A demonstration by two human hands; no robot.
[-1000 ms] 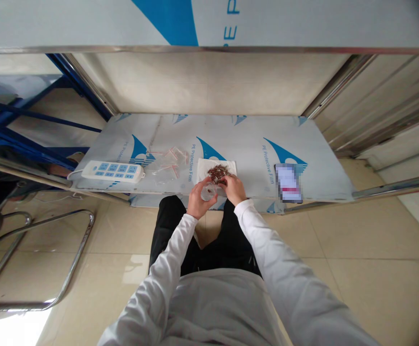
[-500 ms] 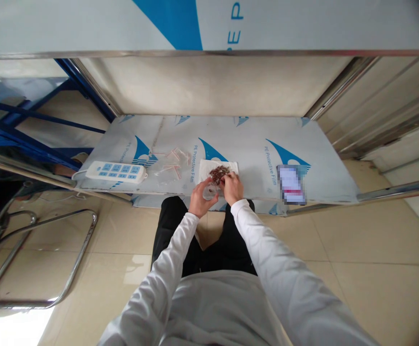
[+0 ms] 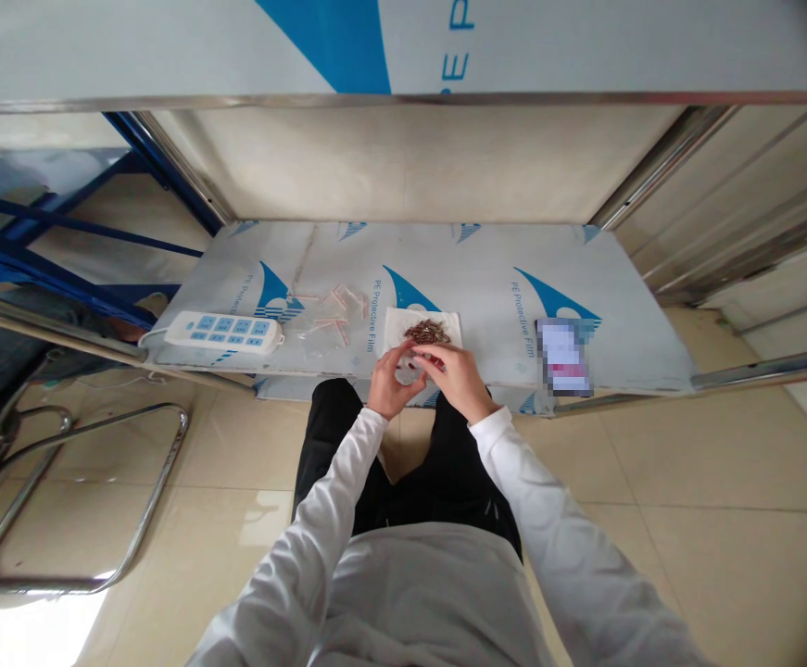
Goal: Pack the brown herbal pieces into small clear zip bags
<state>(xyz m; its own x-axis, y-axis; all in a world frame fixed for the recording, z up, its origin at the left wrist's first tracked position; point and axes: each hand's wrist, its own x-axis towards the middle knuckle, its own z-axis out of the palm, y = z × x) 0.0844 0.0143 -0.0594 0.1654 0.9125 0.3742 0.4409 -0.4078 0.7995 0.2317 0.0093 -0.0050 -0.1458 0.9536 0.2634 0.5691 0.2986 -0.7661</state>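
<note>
My left hand (image 3: 390, 382) is curled round a small clear round container (image 3: 409, 372) at the shelf's front edge. Over the container's top is my right hand (image 3: 460, 378), its fingers pinched together. Whatever lies between those fingertips is too small to make out. Just beyond both hands, a heap of small brownish metal pieces (image 3: 428, 330), like screws, rests on a white square sheet or bag (image 3: 395, 320). My fingers hide most of the container.
Left on the film-covered shelf (image 3: 486, 269) lie a white power strip (image 3: 226, 333) and clear plastic bags (image 3: 334, 320) with red-edged strips. A phone (image 3: 562, 357) lies at the right front edge. An upper shelf (image 3: 167, 56) overhangs the back. A metal-framed chair (image 3: 145, 519) stands at left.
My right hand has drawn back from the heap of metal pieces to above the clear container. My left hand has stayed almost in place with the container.
</note>
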